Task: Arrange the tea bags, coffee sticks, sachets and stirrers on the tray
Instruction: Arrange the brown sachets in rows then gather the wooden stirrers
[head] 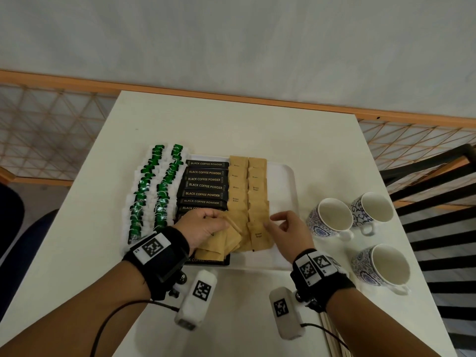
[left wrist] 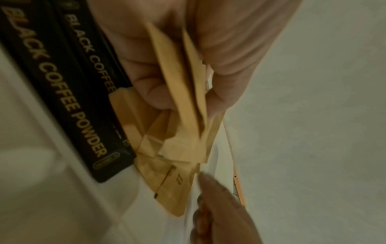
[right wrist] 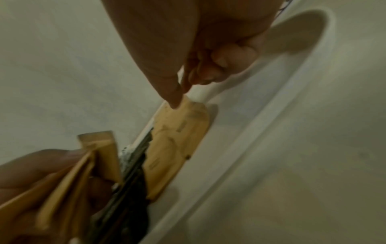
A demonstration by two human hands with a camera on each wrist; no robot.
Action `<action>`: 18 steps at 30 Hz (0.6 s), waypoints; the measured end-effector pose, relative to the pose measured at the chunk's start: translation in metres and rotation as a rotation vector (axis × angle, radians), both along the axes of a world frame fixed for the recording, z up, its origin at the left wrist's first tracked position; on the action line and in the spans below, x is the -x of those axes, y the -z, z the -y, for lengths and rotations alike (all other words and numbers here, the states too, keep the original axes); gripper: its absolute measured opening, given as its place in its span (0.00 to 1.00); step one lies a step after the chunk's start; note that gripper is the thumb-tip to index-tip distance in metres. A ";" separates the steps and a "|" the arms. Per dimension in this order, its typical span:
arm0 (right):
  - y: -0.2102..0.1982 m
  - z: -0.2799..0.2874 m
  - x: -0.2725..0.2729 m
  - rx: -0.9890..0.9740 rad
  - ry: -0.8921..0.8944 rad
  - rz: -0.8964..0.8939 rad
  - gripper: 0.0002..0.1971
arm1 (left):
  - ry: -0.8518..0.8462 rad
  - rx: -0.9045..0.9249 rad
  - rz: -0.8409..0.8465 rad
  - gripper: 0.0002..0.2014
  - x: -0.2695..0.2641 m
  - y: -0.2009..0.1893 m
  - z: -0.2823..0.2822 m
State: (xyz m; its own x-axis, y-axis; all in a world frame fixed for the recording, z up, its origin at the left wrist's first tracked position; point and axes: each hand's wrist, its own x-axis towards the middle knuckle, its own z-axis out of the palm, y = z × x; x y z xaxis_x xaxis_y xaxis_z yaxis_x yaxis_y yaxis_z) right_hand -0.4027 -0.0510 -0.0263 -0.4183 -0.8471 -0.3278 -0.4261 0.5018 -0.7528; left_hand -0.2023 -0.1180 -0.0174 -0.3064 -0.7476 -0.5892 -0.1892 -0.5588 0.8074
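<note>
On the left side of the white plastic tray [head: 288, 176] you have two columns of green-labelled tea bags [head: 152, 191] already laid, partly hanging over the tray's left edge. Next to them lies a column of black coffee sticks with gold lettering [head: 206, 186], and then two columns of brown paper sugar sachets [head: 247, 191] — these reach almost to the near end. The right strip of the tray is bare, so I judge the stirrers are not yet placed; thin pale sticks at the table's near edge may be them, but I cannot tell.

Your left hand [head: 203, 228] has its fingers curled around a small fan of brown sachets, held over the near end of the coffee column. Your right hand [head: 288, 225] is relaxed, fingers loosely bent, gripping nothing — only its fingertip [right wrist: 175, 103] touches the nearest sachet of the right column [head: 258, 237], which lies flat on the tray. What remains, as I judge it, is the sachets in your left hand and then the stirrers.
</note>
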 end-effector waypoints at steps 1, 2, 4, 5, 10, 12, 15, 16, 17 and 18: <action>-0.005 0.000 -0.004 0.045 -0.013 0.053 0.06 | 0.003 0.003 -0.010 0.11 0.001 -0.001 -0.001; -0.009 -0.001 -0.009 0.069 -0.045 0.135 0.06 | 0.010 0.003 -0.013 0.09 0.002 0.000 -0.001; -0.015 -0.002 -0.020 0.059 -0.131 0.324 0.06 | 0.035 0.009 -0.007 0.11 0.005 -0.003 -0.004; -0.017 -0.002 -0.024 0.044 -0.166 0.371 0.06 | 0.040 0.019 -0.002 0.15 0.005 -0.004 -0.005; -0.023 0.000 -0.028 0.072 -0.128 0.440 0.04 | 0.026 0.031 0.004 0.22 0.006 -0.010 -0.009; -0.025 0.001 -0.026 0.085 -0.058 0.565 0.06 | 0.041 0.025 0.016 0.22 0.005 -0.011 -0.011; -0.025 0.000 -0.024 0.104 -0.052 0.586 0.12 | 0.029 0.023 0.041 0.17 0.003 -0.011 -0.012; -0.024 -0.001 -0.024 0.106 -0.072 0.555 0.14 | 0.029 0.024 0.047 0.14 0.002 -0.011 -0.012; -0.024 -0.002 -0.024 0.113 -0.096 0.529 0.15 | 0.029 0.026 0.052 0.10 0.002 -0.011 -0.011; -0.025 -0.003 -0.024 0.124 -0.118 0.517 0.16 | 0.029 0.025 0.057 0.05 0.001 -0.011 -0.010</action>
